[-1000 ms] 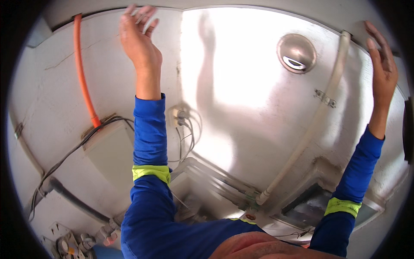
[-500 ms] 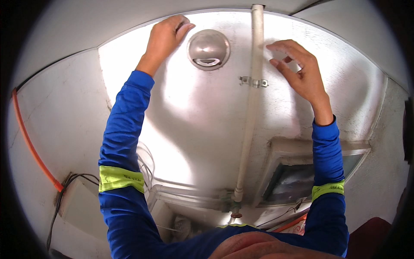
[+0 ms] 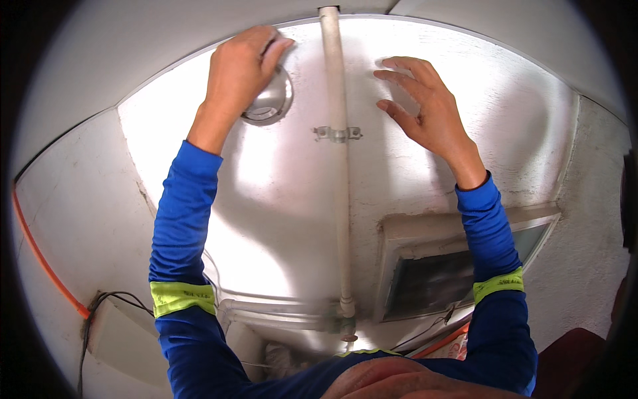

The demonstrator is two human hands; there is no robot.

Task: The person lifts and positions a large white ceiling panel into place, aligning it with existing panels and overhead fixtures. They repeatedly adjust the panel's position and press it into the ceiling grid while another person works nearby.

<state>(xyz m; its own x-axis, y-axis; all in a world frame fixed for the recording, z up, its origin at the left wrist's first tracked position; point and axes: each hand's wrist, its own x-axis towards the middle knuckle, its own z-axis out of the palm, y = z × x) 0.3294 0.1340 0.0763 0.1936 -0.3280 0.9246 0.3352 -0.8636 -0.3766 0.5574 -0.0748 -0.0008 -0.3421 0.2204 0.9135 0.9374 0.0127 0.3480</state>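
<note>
My left hand (image 3: 240, 72) is raised against the bright white wall, fingers curled in and thumb pressed to them. Whatever the fingers may pinch is hidden. Behind that hand sits a round, domed metal vent cover (image 3: 274, 101), its upper left part covered by the hand. A whitish vertical pipe (image 3: 343, 213) runs down the wall between my hands, fixed by a metal clamp (image 3: 339, 135). To the right of the pipe, apart from it, my right hand (image 3: 428, 110) is held up with fingers spread and bent, nothing between them.
A valve (image 3: 348, 328) joins the pipe's lower end, near horizontal pipes (image 3: 279, 310). A framed, recessed window (image 3: 428, 286) lies below my right forearm. On the left are an orange conduit (image 3: 45, 258), dark cables (image 3: 100, 307) and a pale box (image 3: 129, 342). The ceiling (image 3: 179, 33) closes the top.
The view has turned, so the wall, pipe and vent cover sit farther left. My left hand now overlaps the vent cover. The right hand's fingers have spread, with more gap to the pipe.
</note>
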